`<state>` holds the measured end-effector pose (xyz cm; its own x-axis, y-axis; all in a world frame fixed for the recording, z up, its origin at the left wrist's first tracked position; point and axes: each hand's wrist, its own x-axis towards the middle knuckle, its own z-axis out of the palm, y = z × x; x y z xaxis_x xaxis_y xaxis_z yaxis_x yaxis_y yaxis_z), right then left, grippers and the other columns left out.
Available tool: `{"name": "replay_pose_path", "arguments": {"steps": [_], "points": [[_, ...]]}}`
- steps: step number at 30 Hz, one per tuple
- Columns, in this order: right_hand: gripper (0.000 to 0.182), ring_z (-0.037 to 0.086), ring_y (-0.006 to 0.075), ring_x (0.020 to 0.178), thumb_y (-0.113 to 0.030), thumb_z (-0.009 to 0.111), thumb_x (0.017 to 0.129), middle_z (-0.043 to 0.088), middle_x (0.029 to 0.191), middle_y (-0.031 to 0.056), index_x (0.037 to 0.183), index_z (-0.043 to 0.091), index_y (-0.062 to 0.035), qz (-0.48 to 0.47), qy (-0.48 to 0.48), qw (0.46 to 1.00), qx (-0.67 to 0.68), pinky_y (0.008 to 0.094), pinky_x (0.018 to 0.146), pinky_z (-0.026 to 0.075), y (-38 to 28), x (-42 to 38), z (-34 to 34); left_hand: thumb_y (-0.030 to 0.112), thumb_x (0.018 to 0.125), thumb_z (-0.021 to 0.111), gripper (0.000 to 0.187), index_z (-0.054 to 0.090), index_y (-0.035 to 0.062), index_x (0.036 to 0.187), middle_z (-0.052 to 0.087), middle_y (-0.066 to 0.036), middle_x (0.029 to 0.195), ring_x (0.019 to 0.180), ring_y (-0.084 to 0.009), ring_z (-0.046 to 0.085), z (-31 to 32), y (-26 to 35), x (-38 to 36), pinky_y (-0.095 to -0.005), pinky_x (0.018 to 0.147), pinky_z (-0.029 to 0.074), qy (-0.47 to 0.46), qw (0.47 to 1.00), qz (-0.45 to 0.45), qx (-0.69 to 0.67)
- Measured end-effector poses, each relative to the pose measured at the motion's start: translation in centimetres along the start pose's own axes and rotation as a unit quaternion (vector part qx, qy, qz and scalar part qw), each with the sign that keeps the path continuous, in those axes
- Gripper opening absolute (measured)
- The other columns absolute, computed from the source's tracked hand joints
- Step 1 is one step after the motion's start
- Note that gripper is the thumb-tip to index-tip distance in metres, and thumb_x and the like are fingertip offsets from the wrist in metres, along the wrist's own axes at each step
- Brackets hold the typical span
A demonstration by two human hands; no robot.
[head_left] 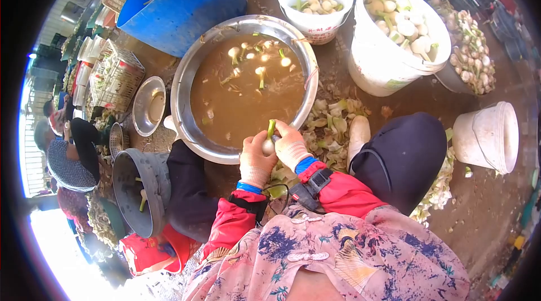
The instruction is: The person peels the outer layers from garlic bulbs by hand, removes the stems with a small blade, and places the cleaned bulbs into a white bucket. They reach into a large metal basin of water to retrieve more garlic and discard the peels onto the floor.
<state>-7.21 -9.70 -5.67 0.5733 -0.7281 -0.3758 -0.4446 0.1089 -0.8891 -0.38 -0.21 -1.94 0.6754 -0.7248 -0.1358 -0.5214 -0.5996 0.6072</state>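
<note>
My left hand (pixel 256 161), in a pale glove, is closed around a white fresh garlic bulb (pixel 269 146) with a short green stem. Against the bulb's other side, my gloved right hand (pixel 291 146) has its fingers wrapped near the stem; whether it also holds a small tool is hidden. Both hands are over the near rim of a large metal basin (pixel 181 84). Brown water (pixel 239 101) fills the basin. Several garlic bulbs (pixel 261 71) with green stems float toward its far side.
Peeled leaves (pixel 332 132) litter the floor beside the basin. A white bucket (pixel 375 67) and a smaller white pail (pixel 321 35) hold bulbs. At left stand a blue tub (pixel 186 13), a grey bucket (pixel 160 188) and a metal bowl (pixel 138 112). Another person (pixel 70 154) sits farther left.
</note>
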Motion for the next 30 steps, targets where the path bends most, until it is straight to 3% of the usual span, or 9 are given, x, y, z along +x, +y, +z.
{"name": "replay_pose_path", "arguments": {"steps": [6,10,11,12,13,16,20,23,30], "points": [[0.042,0.063,0.0232,0.102,0.002,0.053,0.085,0.066,0.109,0.0148,0.126,0.056,-0.0070,0.042,0.024,0.997,-0.060,0.0311,0.088,0.048,-0.6,-0.4,0.4,0.020,0.069,0.076,0.064,0.054,0.0141,0.128,0.056,-0.019,0.111,0.099,-0.0371,0.059,-0.3,1.4,-0.9,-0.0439,0.084,0.050,0.028,0.985,0.067,0.159],[0.040,0.062,0.0157,0.101,0.004,0.053,0.086,0.067,0.109,0.0093,0.125,0.057,-0.0033,-0.030,-0.023,0.995,0.091,0.0274,0.087,0.048,0.7,0.2,0.0,0.018,0.074,0.073,0.067,0.046,0.0131,0.135,0.058,-0.018,0.109,0.090,-0.0326,0.060,0.4,-0.7,-0.8,-0.0405,0.074,0.051,0.136,0.983,0.125,0.010],[0.040,0.061,0.0132,0.100,0.004,0.052,0.086,0.067,0.109,0.0068,0.125,0.057,-0.0023,-0.089,-0.051,0.986,0.128,0.0260,0.086,0.048,1.0,0.5,-0.2,0.020,0.077,0.071,0.067,0.042,0.0123,0.137,0.059,-0.017,0.108,0.085,-0.0293,0.060,-0.3,-1.3,-0.7,-0.0376,0.069,0.050,0.047,0.945,-0.029,-0.321],[0.040,0.061,0.0132,0.100,0.004,0.052,0.086,0.067,0.109,0.0068,0.125,0.057,-0.0023,-0.091,-0.054,0.986,0.128,0.0260,0.086,0.048,0.4,0.4,-0.8,0.022,0.081,0.069,0.067,0.037,0.0114,0.140,0.060,-0.016,0.106,0.080,-0.0260,0.060,-1.2,-1.7,-0.7,-0.0347,0.063,0.050,-0.047,0.773,-0.178,-0.607],[0.039,0.061,0.0123,0.100,0.005,0.052,0.086,0.067,0.109,0.0051,0.124,0.058,-0.0025,-0.114,-0.107,0.977,0.146,0.0255,0.086,0.049,-0.8,-0.1,-1.7,0.031,0.088,0.062,0.067,0.030,0.0105,0.143,0.061,-0.013,0.104,0.074,-0.0211,0.058,-2.3,-1.8,-0.7,-0.0312,0.056,0.047,-0.072,0.671,-0.178,-0.717],[0.038,0.061,0.0137,0.101,0.004,0.051,0.088,0.065,0.112,0.0042,0.124,0.059,-0.0023,-0.131,-0.189,0.959,0.165,0.0282,0.088,0.051,-1.7,-0.2,-1.9,0.041,0.087,0.059,0.048,0.049,0.0176,0.129,0.062,-0.006,0.103,0.069,-0.0172,0.057,-3.3,-2.3,-0.4,-0.0270,0.055,0.046,-0.100,0.627,-0.203,-0.745],[0.037,0.060,0.0136,0.099,0.001,0.053,0.087,0.064,0.110,0.0037,0.123,0.060,-0.0024,-0.003,-0.189,0.928,0.321,0.0279,0.087,0.050,-1.5,-0.7,-1.7,0.044,0.087,0.061,0.058,0.046,0.0146,0.135,0.061,-0.005,0.100,0.067,-0.0147,0.054,-3.2,-2.5,-0.8,-0.0271,0.056,0.046,-0.085,0.694,-0.191,-0.689],[0.036,0.059,0.0082,0.089,0.002,0.054,0.083,0.067,0.101,0.0006,0.117,0.066,-0.0043,0.074,-0.158,0.928,0.329,0.0218,0.078,0.046,-2.2,-1.6,-1.4,0.043,0.089,0.065,0.081,0.026,0.0027,0.147,0.057,-0.003,0.099,0.082,-0.0112,0.052,-1.6,-3.3,-1.1,-0.0245,0.076,0.047,-0.021,0.922,0.008,-0.387],[0.031,0.060,0.0084,0.085,0.006,0.056,0.082,0.068,0.096,0.0010,0.109,0.069,-0.0038,0.017,-0.110,0.926,0.362,0.0238,0.075,0.048,-2.4,-1.8,-0.5,0.057,0.090,0.056,0.080,0.033,0.0006,0.141,0.055,-0.004,0.099,0.087,-0.0136,0.054,-1.0,-0.5,0.3,-0.0270,0.083,0.046,0.084,0.783,-0.139,-0.601]]}}
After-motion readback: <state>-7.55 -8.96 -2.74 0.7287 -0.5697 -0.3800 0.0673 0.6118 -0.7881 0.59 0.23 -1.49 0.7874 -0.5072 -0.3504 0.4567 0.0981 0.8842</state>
